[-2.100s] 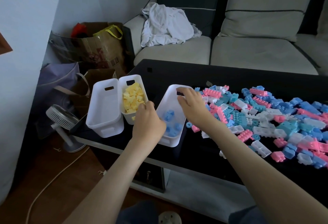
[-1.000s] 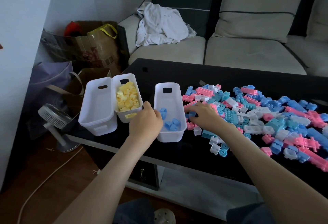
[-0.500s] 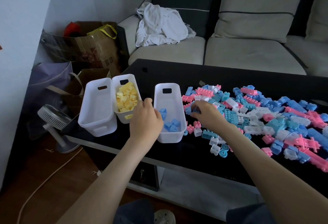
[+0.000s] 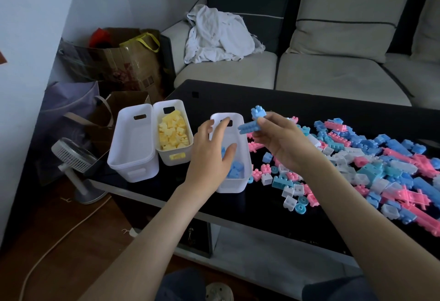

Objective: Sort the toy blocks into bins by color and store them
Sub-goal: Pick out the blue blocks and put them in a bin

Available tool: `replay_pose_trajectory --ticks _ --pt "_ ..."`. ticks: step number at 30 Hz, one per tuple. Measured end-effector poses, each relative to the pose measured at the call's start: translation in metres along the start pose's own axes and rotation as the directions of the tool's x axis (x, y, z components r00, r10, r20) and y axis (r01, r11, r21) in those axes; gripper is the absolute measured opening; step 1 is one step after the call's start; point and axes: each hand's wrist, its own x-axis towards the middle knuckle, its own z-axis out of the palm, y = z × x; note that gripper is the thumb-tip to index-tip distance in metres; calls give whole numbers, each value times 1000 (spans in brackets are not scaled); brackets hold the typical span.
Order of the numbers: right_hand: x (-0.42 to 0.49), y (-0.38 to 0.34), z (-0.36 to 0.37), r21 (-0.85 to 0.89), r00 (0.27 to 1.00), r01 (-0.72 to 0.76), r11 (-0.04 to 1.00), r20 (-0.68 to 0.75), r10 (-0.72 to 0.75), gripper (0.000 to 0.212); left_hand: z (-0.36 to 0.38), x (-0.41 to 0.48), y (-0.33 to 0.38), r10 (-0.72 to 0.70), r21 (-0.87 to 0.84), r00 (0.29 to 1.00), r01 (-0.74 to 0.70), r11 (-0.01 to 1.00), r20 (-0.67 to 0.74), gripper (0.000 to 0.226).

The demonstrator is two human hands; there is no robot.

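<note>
- A white bin (image 4: 132, 153) touches the yellow-block bin (image 4: 175, 161).
- The left hand (image 4: 209, 157) hovers spread open over the blue-block bin (image 4: 234, 185), holding nothing.
- The right hand (image 4: 283, 145) pinches joined blue blocks (image 4: 250, 127) above that bin's far end.
- A mixed block pile (image 4: 371, 157) lies on the black table (image 4: 238, 95).

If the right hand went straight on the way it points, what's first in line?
Probably the left hand, spread over the blue-block bin. The right hand, pinching the held blue blocks, points left toward its fingertips. Depth is unclear: it could pass them and reach the bin's far end instead.
</note>
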Motion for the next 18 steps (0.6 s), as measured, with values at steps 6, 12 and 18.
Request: replay_pose_trajectory --ticks 6,12,18 --pt "1 9 18 161 989 -88 983 129 67 10 -3 1 0 32 13 999 -32 999 29 48" --pt "12 21 21 -36 990 -129 991 -65 126 10 -8 -1 -4 -62 256 998 64 965 -18 32" --pt "14 35 16 -808 994 34 588 -34 -104 26 -9 1 -6 -236 472 963 147 869 134 45"
